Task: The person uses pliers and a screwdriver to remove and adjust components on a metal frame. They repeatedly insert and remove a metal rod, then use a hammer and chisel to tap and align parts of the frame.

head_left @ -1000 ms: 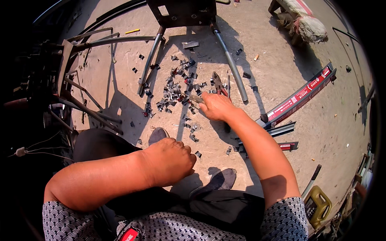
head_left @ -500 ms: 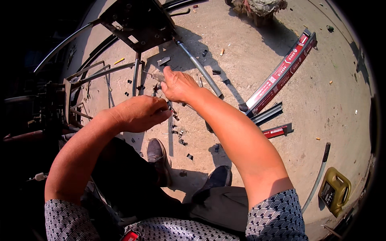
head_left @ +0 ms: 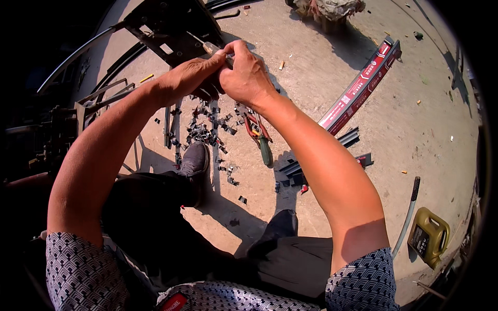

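Observation:
My right hand [head_left: 246,78] is closed around a screwdriver [head_left: 209,48] with a translucent handle. Its thin shaft points up and left, in front of the dark metal plate [head_left: 179,28] of a stand. Against the handle and the right fingers rests the thumb of my left hand [head_left: 193,78]. The left fingers curl downward in shadow, and what they hold, if anything, is hidden. Below the hands, red-handled pliers [head_left: 250,127] lie on the concrete beside a tool with a dark green handle [head_left: 266,152]. Many small black cut pieces [head_left: 205,133] are scattered around my shoe.
A long red-and-white labelled profile [head_left: 358,88] lies at the right, with shorter dark channel pieces [head_left: 348,137] near it. A gold jug [head_left: 429,237] and a grey hose [head_left: 407,217] are at the lower right. Dark machinery [head_left: 62,135] stands at the left; a ragged-topped stool [head_left: 332,10] is behind.
Both hands have moved up and away from my body, and they now meet in front of the metal plate. The pliers and green-handled tool have come into sight below them.

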Available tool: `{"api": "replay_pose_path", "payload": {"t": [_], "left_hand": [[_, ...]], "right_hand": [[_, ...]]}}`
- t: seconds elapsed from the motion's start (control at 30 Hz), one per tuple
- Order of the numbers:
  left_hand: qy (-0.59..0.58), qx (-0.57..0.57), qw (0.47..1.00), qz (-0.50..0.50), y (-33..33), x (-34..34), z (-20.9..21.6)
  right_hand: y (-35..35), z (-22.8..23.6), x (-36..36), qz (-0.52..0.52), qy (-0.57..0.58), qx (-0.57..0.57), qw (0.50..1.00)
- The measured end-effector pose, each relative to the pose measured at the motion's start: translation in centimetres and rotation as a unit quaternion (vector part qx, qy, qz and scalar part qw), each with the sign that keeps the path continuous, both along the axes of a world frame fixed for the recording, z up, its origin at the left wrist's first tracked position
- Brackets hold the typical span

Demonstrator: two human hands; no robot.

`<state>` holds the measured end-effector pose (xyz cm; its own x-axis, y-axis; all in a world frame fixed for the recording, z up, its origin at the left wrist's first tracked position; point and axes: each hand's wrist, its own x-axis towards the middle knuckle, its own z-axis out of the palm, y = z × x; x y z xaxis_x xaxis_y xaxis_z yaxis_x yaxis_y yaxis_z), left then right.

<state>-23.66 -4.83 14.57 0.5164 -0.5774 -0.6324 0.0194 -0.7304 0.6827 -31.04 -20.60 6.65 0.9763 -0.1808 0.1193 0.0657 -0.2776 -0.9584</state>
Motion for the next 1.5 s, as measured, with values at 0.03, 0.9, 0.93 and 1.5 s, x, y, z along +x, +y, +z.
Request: {"api": "replay_pose_path", "payload": {"t": [0.03, 0.9, 0.93, 1.5], "left_hand": [[0.022, -0.035, 0.999, 0.034, -0.1, 0.2, -1.4], [0.109, -0.303, 0.940, 0.114, 5.7, 10.6, -14.7], [0.109, -0.320, 0.933, 0.125, 5.6, 11.0, -14.4], [0.129, -0.435, 0.860, 0.235, 3.0, 16.0, -14.5]], "right_hand": [[-0.1, 0.0, -0.1, -0.010, 0.010, -0.003, 1.000], [6.6, -16.1, -10.5, -0.031, 0.302, -0.350, 0.886], [6.7, -15.8, -10.2, -0.034, 0.316, -0.344, 0.883], [8.4, -16.2, -11.5, -0.107, 0.346, -0.382, 0.850]]}}
